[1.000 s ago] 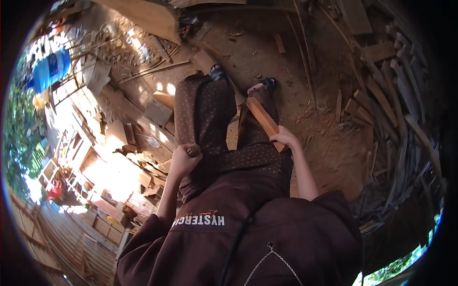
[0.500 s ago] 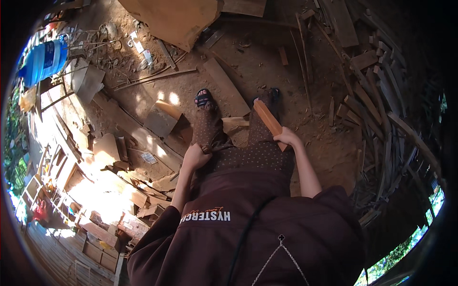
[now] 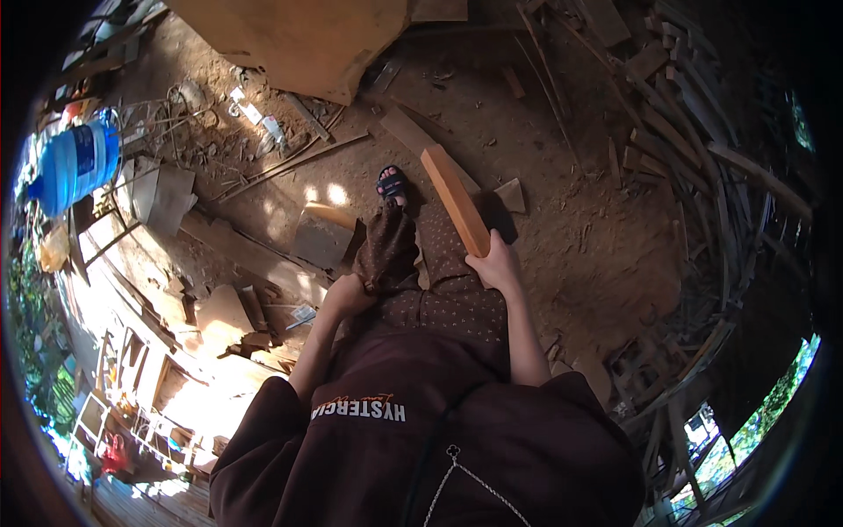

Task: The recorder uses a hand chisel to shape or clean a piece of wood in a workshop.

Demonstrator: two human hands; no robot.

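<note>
My right hand (image 3: 497, 266) grips the lower end of a reddish-brown wooden block (image 3: 454, 198), long and squared, which slants up and to the left over my right leg. At my left thigh, my left hand (image 3: 349, 296) is closed on a bunch of the dotted brown trousers (image 3: 439, 312) I wear; its fingertips are partly hidden. The left trouser leg is gathered up under that hand. A sandal (image 3: 391, 182) shows on my left foot, while my right foot is out of sight behind the block and leg.
A large wooden board (image 3: 299, 44) lies ahead on the dirt floor. Past my feet is a flat plank (image 3: 408, 132). Wood scraps (image 3: 224, 316) are strewn at the left, near a blue water jug (image 3: 77, 167). Stacked sticks (image 3: 694, 105) line the right.
The wooden block has swung left and nearer, still in my right hand. My left foot is shifted slightly right, and the right foot has gone from view. My left hand keeps hold of the trousers.
</note>
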